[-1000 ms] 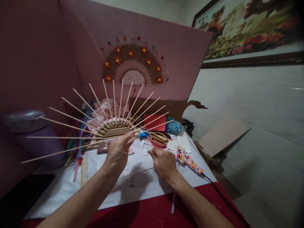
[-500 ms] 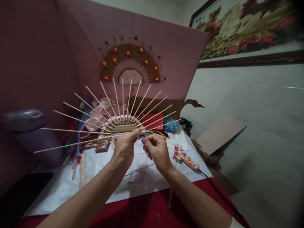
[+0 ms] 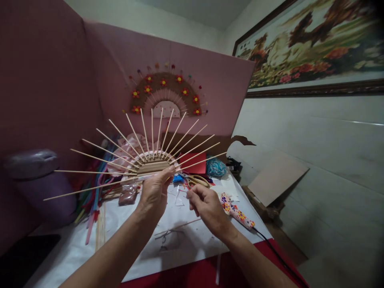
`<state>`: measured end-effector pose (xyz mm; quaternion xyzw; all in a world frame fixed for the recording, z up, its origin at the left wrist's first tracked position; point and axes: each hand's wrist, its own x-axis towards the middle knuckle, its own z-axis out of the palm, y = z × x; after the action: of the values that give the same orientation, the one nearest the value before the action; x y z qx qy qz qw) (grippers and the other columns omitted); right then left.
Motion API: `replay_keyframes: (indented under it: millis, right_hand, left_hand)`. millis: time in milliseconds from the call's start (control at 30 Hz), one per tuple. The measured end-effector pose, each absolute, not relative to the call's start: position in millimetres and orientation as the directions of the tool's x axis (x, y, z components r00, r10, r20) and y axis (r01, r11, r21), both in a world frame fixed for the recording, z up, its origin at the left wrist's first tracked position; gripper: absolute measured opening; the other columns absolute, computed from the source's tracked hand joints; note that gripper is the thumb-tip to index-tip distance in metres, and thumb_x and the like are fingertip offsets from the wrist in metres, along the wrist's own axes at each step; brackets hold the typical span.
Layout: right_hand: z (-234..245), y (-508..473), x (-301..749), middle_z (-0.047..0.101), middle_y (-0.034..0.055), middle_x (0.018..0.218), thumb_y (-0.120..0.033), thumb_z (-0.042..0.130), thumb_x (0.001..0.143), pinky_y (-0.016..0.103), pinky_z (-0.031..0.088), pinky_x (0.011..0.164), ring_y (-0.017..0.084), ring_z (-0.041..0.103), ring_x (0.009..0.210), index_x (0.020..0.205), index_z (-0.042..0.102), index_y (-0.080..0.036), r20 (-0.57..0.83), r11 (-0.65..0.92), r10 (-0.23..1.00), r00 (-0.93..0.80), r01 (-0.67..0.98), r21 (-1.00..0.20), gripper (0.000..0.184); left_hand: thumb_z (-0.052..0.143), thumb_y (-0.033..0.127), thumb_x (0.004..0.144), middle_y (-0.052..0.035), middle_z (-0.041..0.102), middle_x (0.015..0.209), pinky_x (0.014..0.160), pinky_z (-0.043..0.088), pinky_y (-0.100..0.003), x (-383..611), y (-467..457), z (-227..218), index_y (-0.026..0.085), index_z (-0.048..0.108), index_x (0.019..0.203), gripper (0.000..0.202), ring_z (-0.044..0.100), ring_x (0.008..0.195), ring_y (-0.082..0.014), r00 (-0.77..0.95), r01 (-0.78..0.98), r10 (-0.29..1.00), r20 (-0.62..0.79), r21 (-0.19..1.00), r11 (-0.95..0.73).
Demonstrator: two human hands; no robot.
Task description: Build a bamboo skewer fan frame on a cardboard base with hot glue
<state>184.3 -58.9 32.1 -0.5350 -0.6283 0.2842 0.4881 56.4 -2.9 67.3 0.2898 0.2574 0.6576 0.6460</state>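
In the head view my left hand grips the lower edge of a half-round fan frame, thumb across its front. The frame has a layered cardboard base with pale cloth around the curve, and several thin wooden sticks spread outward from it. My right hand hovers over the table, right of the frame and apart from it. Its thumb and forefinger are pinched together; whatever may be between them is too small to make out. Nearest to it lies a flower-patterned glue gun with a black cord.
Beyond my right hand lie scissors with gold handles, red paper and a blue yarn ball. Coloured strips and loose sticks are at left. A purple bottle stands there. A flowered fan hangs behind.
My right hand has moved right and down, away from the fan frame's edge. My left hand still holds the frame, and the camera view has tilted up slightly.
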Motion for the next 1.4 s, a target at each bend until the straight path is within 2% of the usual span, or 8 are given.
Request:
replay_keyframes:
  millis: [167, 333, 433, 667, 833, 967, 1100, 1400]
  right_hand:
    - [44, -47, 174, 0.048, -0.0037, 0.047, -0.044, 0.048, 0.086, 0.019, 0.030, 0.041, 0.005, 0.039, 0.039, 0.060, 0.053, -0.015, 0.330, 0.315, 0.943, 0.030, 0.229, -0.921, 0.038]
    - [40, -60, 157, 0.056, -0.0032, 0.060, -0.030, 0.061, 0.078, 0.018, 0.034, 0.040, 0.006, 0.044, 0.042, 0.072, 0.054, -0.016, 0.268, 0.268, 0.963, -0.005, 0.065, -0.961, 0.017]
    - [33, -82, 142, 0.054, -0.0023, 0.062, -0.031, 0.051, 0.085, 0.019, 0.036, 0.047, 0.007, 0.046, 0.048, 0.075, 0.055, -0.016, 0.325, 0.327, 0.945, -0.040, 0.175, -0.929, 0.019]
    - [16, -97, 115, 0.052, 0.0001, 0.057, -0.035, 0.042, 0.092, 0.026, 0.026, 0.049, 0.011, 0.047, 0.050, 0.069, 0.050, -0.015, 0.663, 0.589, 0.721, -0.199, 0.679, -0.437, 0.031]
    - [15, -93, 112, 0.053, 0.0007, 0.057, -0.021, 0.033, 0.094, 0.029, 0.023, 0.050, 0.012, 0.046, 0.048, 0.069, 0.049, -0.017, 0.695, 0.590, 0.654, -0.299, 0.776, -0.222, 0.029]
    - [9, -97, 129, 0.054, 0.0019, 0.061, -0.019, 0.031, 0.092, 0.027, 0.026, 0.051, 0.013, 0.046, 0.051, 0.073, 0.048, -0.017, 0.589, 0.579, 0.735, -0.336, 0.763, -0.288, 0.026]
    - [4, -89, 155, 0.054, 0.0018, 0.061, -0.020, 0.036, 0.090, 0.025, 0.029, 0.053, 0.012, 0.048, 0.053, 0.071, 0.048, -0.018, 0.454, 0.427, 0.870, -0.194, 0.757, -0.495, 0.023]
    - [-11, -61, 178, 0.048, -0.0033, 0.052, -0.015, 0.041, 0.080, 0.021, 0.034, 0.050, 0.010, 0.045, 0.047, 0.075, 0.056, -0.016, 0.247, 0.212, 0.967, 0.061, 0.343, -0.915, 0.015]
  left_hand:
    - [0.076, 0.012, 0.050, 0.0005, 0.068, 0.064, 0.075, 0.042, -0.026, 56, -6, 71, 0.012, 0.066, 0.062, 0.016, 0.060, 0.070, -0.0120, 0.009, -0.693, 0.999, 0.042, 0.721, -0.024]
    - [0.074, 0.013, 0.052, -0.0010, 0.067, 0.064, 0.073, 0.042, -0.027, 57, -5, 72, 0.012, 0.065, 0.059, 0.012, 0.059, 0.069, -0.0129, 0.020, -0.692, 0.997, 0.081, 0.721, -0.045]
    - [0.074, 0.013, 0.050, 0.0000, 0.066, 0.063, 0.071, 0.041, -0.026, 58, -3, 71, 0.013, 0.065, 0.059, 0.014, 0.058, 0.067, -0.0124, -0.020, -0.690, 0.999, 0.044, 0.722, -0.045]
    - [0.075, 0.015, 0.050, -0.0016, 0.066, 0.069, 0.077, 0.042, -0.027, 59, 0, 66, 0.012, 0.067, 0.059, 0.012, 0.059, 0.075, -0.0138, -0.127, -0.605, 0.988, 0.088, 0.783, -0.148]
    - [0.077, 0.017, 0.052, 0.0011, 0.065, 0.065, 0.078, 0.042, -0.028, 61, 4, 59, 0.015, 0.067, 0.058, 0.011, 0.059, 0.074, -0.0137, -0.216, -0.556, 0.969, 0.116, 0.801, -0.220]
    - [0.077, 0.017, 0.051, 0.0008, 0.065, 0.062, 0.079, 0.043, -0.029, 61, 6, 59, 0.015, 0.067, 0.056, 0.012, 0.061, 0.076, -0.0157, -0.228, -0.555, 0.966, 0.121, 0.799, -0.231]
    - [0.077, 0.017, 0.052, -0.0009, 0.067, 0.062, 0.080, 0.043, -0.031, 57, 2, 66, 0.015, 0.067, 0.057, 0.011, 0.062, 0.078, -0.0174, -0.182, -0.577, 0.975, 0.125, 0.789, -0.209]
    - [0.074, 0.016, 0.058, -0.0004, 0.068, 0.067, 0.077, 0.044, -0.030, 69, -22, 44, 0.014, 0.068, 0.065, 0.010, 0.060, 0.071, -0.0145, 0.161, -0.632, 0.986, 0.038, 0.772, 0.074]
